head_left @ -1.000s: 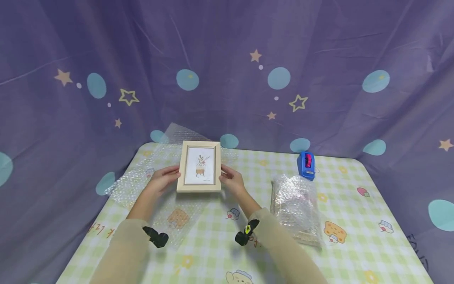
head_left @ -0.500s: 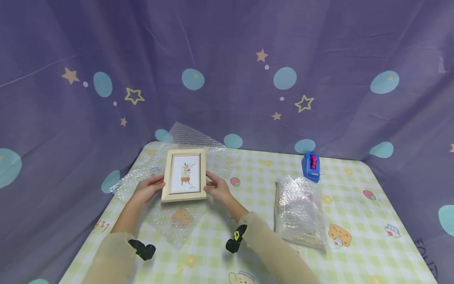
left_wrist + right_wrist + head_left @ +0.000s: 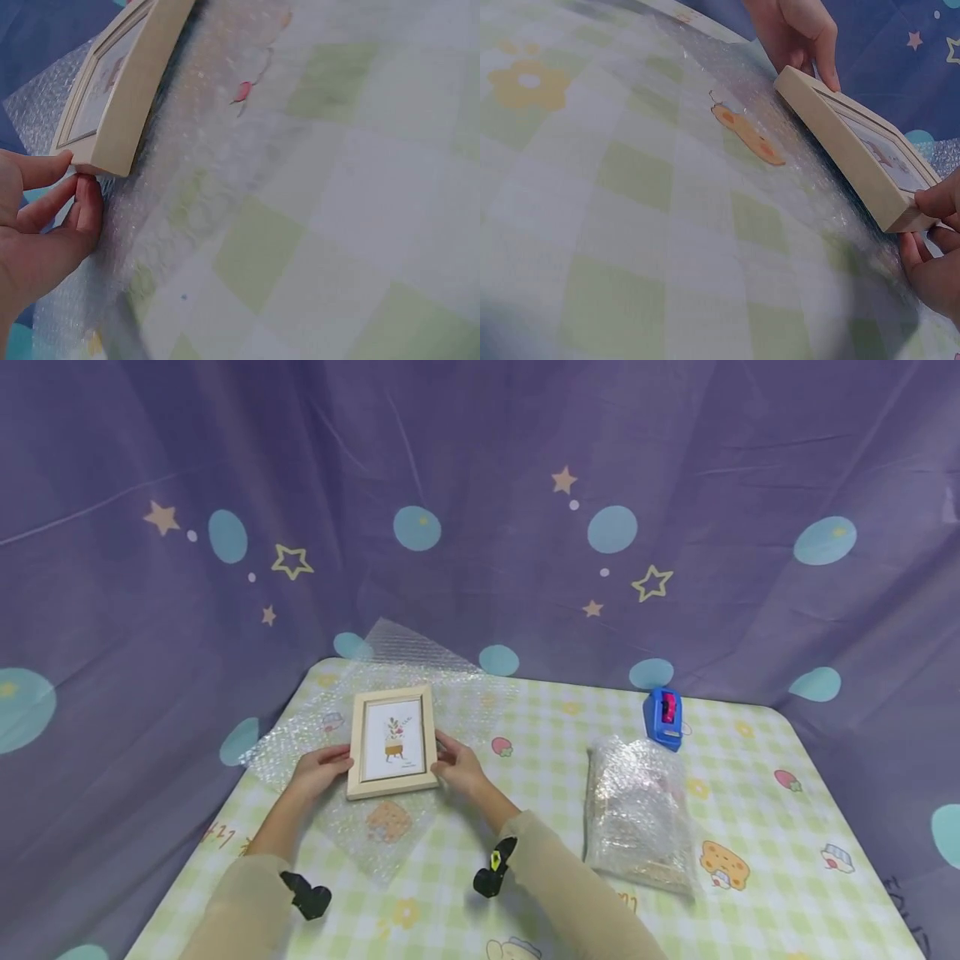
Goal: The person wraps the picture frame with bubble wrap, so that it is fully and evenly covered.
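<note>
- A purple curtain (image 3: 480, 485) is hanging behind the far edge of the counter (image 3: 547, 752), probably limiting reach that way.
- The counter is offering open cloth between the bubble wrap and the parcel, and more along the near side.
- The bubble wrap (image 3: 296, 735) is lying cornerwise at the left, its far corner jutting past the counter's far edge and its left corner reaching the left edge; folding there would likely need care.
- The wrapped parcel (image 3: 637, 814) is resting at the right, well apart from the work.
- The picture frame (image 3: 393, 752) is facing up over the middle of the wrap, slightly tilted; whether it is touching, I cannot tell. The step appears to be placing it.
- The left hand (image 3: 318, 772) is pinching the frame's left side, and the right hand (image 3: 457, 768) is pinching its right. The next move probably calls for levelling the frame, then slipping the fingers out.
- A blue tape dispenser (image 3: 663, 718) is standing far right, just beyond the parcel.
</note>
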`<state>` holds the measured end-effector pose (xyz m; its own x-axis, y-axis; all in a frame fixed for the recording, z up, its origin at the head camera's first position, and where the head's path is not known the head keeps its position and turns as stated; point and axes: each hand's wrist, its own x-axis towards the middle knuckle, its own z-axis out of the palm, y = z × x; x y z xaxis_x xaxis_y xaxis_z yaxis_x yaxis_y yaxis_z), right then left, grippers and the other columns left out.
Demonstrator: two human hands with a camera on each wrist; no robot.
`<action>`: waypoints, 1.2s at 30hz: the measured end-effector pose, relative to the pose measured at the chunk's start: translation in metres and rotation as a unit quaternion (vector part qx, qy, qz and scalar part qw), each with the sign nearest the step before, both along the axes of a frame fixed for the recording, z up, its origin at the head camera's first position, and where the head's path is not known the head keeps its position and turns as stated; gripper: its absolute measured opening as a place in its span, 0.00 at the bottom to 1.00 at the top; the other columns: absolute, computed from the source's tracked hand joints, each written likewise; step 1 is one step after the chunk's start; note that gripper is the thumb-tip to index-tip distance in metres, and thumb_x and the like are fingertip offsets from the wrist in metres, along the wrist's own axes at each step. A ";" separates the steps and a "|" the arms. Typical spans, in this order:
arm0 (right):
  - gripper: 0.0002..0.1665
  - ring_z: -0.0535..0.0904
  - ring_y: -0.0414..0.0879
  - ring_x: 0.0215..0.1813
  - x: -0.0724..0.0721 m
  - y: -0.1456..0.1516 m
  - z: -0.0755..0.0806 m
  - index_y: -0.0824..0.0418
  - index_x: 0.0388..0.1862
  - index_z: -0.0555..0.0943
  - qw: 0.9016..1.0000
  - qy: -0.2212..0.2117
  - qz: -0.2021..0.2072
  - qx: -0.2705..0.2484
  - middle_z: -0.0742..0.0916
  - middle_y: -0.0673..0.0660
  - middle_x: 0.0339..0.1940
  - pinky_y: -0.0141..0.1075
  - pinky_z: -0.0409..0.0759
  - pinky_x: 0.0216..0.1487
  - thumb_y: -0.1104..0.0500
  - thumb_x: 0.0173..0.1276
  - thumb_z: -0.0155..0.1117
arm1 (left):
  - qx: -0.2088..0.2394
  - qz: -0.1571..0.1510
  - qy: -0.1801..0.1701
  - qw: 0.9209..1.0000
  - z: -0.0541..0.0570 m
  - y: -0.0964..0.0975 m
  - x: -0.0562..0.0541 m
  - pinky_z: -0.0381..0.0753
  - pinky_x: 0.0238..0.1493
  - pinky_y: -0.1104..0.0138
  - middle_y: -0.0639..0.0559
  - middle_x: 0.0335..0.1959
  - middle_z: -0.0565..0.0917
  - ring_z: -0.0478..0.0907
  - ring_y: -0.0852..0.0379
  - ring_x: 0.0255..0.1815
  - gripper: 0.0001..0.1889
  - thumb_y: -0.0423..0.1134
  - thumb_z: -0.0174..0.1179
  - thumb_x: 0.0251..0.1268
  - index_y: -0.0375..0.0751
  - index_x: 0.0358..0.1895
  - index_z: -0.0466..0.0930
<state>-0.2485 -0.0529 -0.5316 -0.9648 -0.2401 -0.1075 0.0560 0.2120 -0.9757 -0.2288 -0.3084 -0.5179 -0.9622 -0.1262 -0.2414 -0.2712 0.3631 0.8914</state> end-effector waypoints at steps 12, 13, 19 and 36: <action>0.41 0.80 0.57 0.59 0.016 0.044 0.001 0.57 0.70 0.68 0.999 0.006 -0.018 0.038 0.82 0.64 0.59 0.44 0.80 0.60 0.71 0.56 0.61 | -0.020 -0.018 0.003 1.000 -0.003 0.042 0.005 0.78 0.43 0.82 0.30 0.56 0.80 0.81 0.60 0.48 0.24 0.33 0.58 0.65 0.22 0.61 0.71; 0.40 0.79 0.57 0.59 0.019 0.048 0.000 0.56 0.70 0.68 0.999 0.003 -0.020 0.043 0.82 0.64 0.60 0.45 0.80 0.61 0.71 0.56 0.61 | -0.019 -0.021 0.002 1.000 -0.004 0.046 0.006 0.79 0.45 0.80 0.30 0.56 0.80 0.82 0.58 0.49 0.23 0.33 0.58 0.65 0.22 0.60 0.71; 0.40 0.78 0.58 0.60 0.034 0.070 0.000 0.56 0.71 0.67 0.998 -0.015 -0.028 0.054 0.79 0.64 0.64 0.47 0.79 0.62 0.70 0.57 0.62 | 0.002 -0.033 -0.005 0.999 -0.006 0.066 0.013 0.83 0.49 0.72 0.30 0.53 0.81 0.83 0.55 0.48 0.22 0.31 0.59 0.63 0.21 0.58 0.73; 0.43 0.75 0.62 0.66 0.016 0.075 0.014 0.65 0.72 0.62 0.998 -0.022 -0.054 -0.001 0.75 0.68 0.67 0.43 0.79 0.63 0.76 0.56 0.59 | -0.055 -0.042 0.012 0.998 0.021 0.086 -0.008 0.78 0.60 0.58 0.36 0.53 0.84 0.79 0.42 0.57 0.21 0.36 0.61 0.60 0.31 0.57 0.78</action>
<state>-0.2322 0.0222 -0.5171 -0.9795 -0.1346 -0.1500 0.1214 0.2002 -0.9722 -0.2369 -0.2227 -0.4973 -0.9758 -0.0702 -0.2073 -0.2152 0.4796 0.8507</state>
